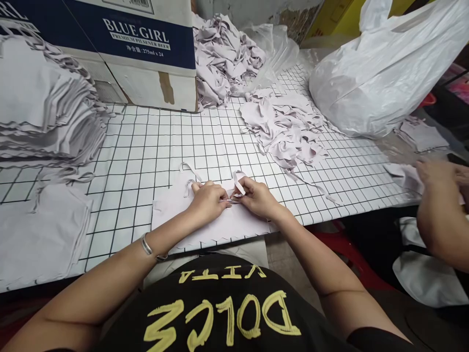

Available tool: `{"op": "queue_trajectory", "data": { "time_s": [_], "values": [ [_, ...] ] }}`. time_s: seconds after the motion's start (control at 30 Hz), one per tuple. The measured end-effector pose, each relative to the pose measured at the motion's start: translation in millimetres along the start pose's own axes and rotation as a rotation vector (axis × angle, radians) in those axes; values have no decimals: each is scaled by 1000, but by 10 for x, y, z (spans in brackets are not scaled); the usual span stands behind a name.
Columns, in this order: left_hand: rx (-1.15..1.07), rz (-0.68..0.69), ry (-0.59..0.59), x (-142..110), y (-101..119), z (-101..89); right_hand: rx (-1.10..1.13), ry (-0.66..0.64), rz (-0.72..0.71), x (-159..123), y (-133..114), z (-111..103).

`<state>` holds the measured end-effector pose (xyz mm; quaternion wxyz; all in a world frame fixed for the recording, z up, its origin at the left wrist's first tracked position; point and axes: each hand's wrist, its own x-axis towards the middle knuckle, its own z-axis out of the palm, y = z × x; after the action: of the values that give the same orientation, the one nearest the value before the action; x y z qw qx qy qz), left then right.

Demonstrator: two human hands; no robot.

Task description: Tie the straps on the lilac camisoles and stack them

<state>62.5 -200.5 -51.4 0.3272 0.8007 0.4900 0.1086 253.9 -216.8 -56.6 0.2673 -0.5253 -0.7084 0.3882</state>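
Observation:
A pale pinkish-grey garment piece (216, 225) with thin straps lies flat at the table's front edge, before my body. My left hand (209, 201) is closed in a pinch on the garment's upper edge. Close beside it, my right hand (256, 196) pinches the same edge and a thin strap (239, 182), which loops up over its fingers. Both hands nearly meet at one small spot, whose detail is hidden by the fingertips. Another strap (189, 168) curls above my left hand.
Tall stacks of folded pale garments (47, 107) stand on the left, with a lower pile (44, 234) nearer. Behind are a beer carton (154, 88) and heaped garments (227, 54). Loose pieces (286, 127) and a white plastic bag (373, 78) lie right. A co-worker's hands (439, 181) handle fabric.

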Motion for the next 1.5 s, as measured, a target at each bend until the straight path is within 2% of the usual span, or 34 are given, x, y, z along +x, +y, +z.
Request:
{"op": "queue_trajectory", "data": {
  "time_s": [0.3,0.53,0.87,1.33,1.5],
  "values": [
    [-9,-19,-6,8,10,3,-71,29,14,-41,-36,4],
    [10,-16,-34,4,43,-9,-98,4,5,-49,-72,37],
    [-35,-72,-88,28,50,-2,-12,70,-13,-62,-35,55],
    [-41,-62,-82,11,58,-11,-67,39,-21,-117,-65,62],
    [-57,-60,-80,10,50,2,-102,66,-5,-133,-68,67]
  ]
}}
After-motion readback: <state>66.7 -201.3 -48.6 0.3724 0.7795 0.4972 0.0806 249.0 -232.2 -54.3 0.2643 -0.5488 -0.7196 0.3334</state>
